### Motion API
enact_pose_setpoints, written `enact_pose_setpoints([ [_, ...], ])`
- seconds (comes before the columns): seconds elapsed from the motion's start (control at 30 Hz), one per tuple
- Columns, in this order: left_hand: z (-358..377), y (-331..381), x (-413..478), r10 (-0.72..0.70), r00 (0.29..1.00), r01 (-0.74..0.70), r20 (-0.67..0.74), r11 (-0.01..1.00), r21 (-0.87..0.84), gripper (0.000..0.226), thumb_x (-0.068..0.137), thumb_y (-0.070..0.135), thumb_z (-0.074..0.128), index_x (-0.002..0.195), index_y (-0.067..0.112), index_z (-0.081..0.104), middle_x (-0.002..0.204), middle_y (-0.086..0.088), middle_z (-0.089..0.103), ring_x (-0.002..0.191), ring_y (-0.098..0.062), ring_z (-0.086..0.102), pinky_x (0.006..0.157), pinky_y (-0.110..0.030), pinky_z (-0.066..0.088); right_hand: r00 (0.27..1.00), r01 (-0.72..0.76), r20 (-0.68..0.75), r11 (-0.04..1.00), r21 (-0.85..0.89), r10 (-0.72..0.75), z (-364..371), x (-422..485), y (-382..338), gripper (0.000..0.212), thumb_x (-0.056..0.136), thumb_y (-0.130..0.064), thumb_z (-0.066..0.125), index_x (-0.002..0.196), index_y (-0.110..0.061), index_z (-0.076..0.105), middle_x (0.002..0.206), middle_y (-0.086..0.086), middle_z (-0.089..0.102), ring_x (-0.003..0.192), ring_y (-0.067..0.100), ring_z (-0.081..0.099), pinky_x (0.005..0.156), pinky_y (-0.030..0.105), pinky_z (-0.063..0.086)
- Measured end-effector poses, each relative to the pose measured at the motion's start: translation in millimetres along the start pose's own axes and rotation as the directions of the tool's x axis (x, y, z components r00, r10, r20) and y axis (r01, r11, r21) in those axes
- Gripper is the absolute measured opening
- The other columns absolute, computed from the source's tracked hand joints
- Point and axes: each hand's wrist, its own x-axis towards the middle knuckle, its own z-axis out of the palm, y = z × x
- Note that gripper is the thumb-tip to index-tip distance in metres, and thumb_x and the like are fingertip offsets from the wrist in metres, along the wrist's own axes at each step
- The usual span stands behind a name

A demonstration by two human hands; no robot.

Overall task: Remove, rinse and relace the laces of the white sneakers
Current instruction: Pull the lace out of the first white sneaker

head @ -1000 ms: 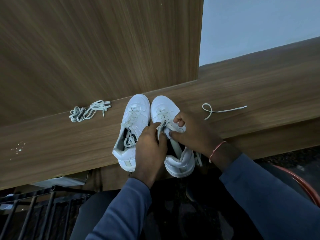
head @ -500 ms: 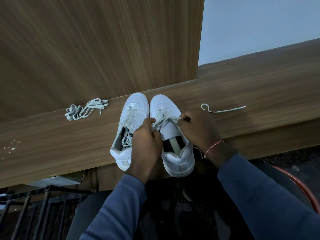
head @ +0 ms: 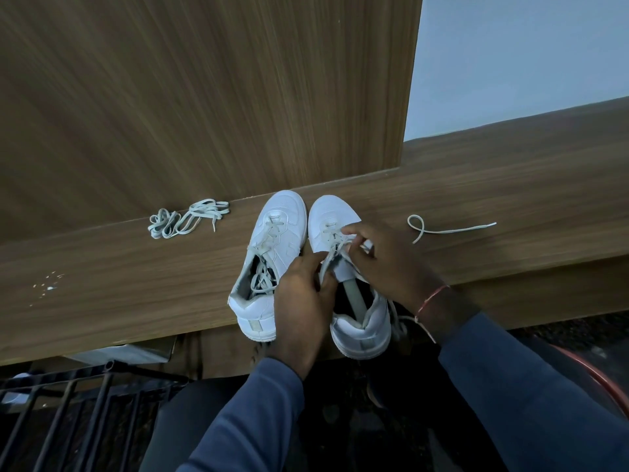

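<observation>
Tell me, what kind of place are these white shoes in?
Probably indoors, at a desk or built-in shelf; I can't be sure. The white sneakers sit on a wood-grain ledge, an upright wooden panel stands behind, a plain pale wall beside it.

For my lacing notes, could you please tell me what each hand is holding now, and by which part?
Both hold the lace of the right-hand sneaker: the left hand pinches a strand beside the tongue, the right hand pinches it at the crossings.
</observation>
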Motion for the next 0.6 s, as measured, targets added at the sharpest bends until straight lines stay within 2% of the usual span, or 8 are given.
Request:
enact_pose_setpoints([
  [0.1,1.3,-0.1,-1.1,-0.009,1.0,0.009,-0.012,1.0,-0.01,0.024,0.084,0.024,0.055,0.104,0.021,0.068,0.09,0.003,0.068,0.08,-0.013,0.061,0.069,-0.029,0.047,0.997,0.053,0.066,0.994,-0.091,-0.047,4.7,3.7,-3.4,0.021,0.092,-0.019,0.06,0.112,-0.02,0.069,0.109,-0.004,0.061,0.095,0.008,0.056,0.088,0.027,0.045],
  [0.2,3.3,-2.6,-0.3,-0.037,0.999,0.037,-0.012,0.999,-0.02,0.031,0.085,0.028,0.052,0.111,0.019,0.066,0.096,0.001,0.069,0.088,-0.014,0.062,0.073,-0.029,0.046,0.999,0.052,0.021,0.985,-0.163,-0.049,4.8,2.4,-4.1,0.007,0.088,-0.021,0.063,0.088,-0.017,0.068,0.091,-0.001,0.065,0.079,0.012,0.059,0.076,0.036,0.05],
  [0.27,6.7,-5.6,0.7,-0.031,0.999,0.031,0.01,0.999,0.016,0.028,0.089,0.025,0.051,0.112,0.018,0.065,0.099,-0.002,0.066,0.091,-0.016,0.059,0.071,-0.025,0.039,0.999,0.004,0.046,0.976,-0.219,0.006,2.8,-2.1,-6.9,0.01,0.085,-0.026,0.063,0.078,-0.019,0.065,0.078,-0.004,0.063,0.074,0.013,0.06,0.07,0.034,0.05],
  [0.33,9.7,-8.0,1.8,-0.033,0.999,0.031,0.028,0.999,0.039,0.025,0.092,0.021,0.051,0.114,0.019,0.064,0.099,-0.004,0.062,0.09,-0.017,0.056,0.068,-0.02,0.032,0.987,-0.034,0.145,0.976,-0.215,0.066,-0.7,-7.5,-10.5,0.014,0.082,-0.029,0.064,0.072,-0.019,0.065,0.068,-0.004,0.064,0.068,0.012,0.061,0.066,0.033,0.052],
  [0.43,10.7,-9.8,2.5,-0.045,0.998,0.044,0.048,0.999,0.023,0.034,0.09,0.027,0.044,0.117,0.021,0.062,0.1,-0.003,0.059,0.09,-0.015,0.054,0.068,-0.019,0.031,0.945,0.008,0.321,0.98,-0.201,0.059,-9.4,-14.0,-15.7,0.016,0.08,-0.027,0.067,0.068,-0.016,0.068,0.063,-0.005,0.066,0.061,0.006,0.06,0.063,0.027,0.051],
  [0.47,10.6,-10.2,2.5,-0.045,0.997,0.045,0.055,0.999,0.01,0.036,0.089,0.028,0.042,0.118,0.021,0.062,0.1,-0.003,0.058,0.09,-0.014,0.053,0.068,-0.019,0.032,0.931,-0.008,0.36,0.991,-0.132,0.056,-12.2,-15.0,-16.4,0.016,0.081,-0.025,0.068,0.069,-0.015,0.068,0.062,-0.006,0.065,0.057,0.005,0.058,0.059,0.023,0.047],
  [0.53,10.5,-10.5,2.1,-0.03,0.998,0.03,0.058,1.0,-0.007,0.036,0.089,0.025,0.042,0.119,0.021,0.06,0.099,-0.003,0.058,0.09,-0.013,0.053,0.068,-0.02,0.033,0.919,-0.139,0.389,0.979,0.149,0.071,-16.1,-14.7,-17.5,0.016,0.086,-0.02,0.068,0.07,-0.015,0.066,0.059,-0.004,0.061,0.05,0.007,0.051,0.048,0.022,0.04],
  [0.6,10.1,-10.3,1.6,-0.018,0.999,0.019,0.05,1.0,-0.006,0.034,0.09,0.019,0.044,0.121,0.021,0.059,0.1,-0.003,0.058,0.091,-0.013,0.053,0.069,-0.02,0.033,0.945,-0.241,0.299,0.898,0.368,0.131,-14.4,-8.5,-13.4,0.014,0.09,-0.014,0.063,0.076,-0.014,0.064,0.06,0.005,0.059,0.045,0.012,0.047,0.042,0.021,0.034],
])
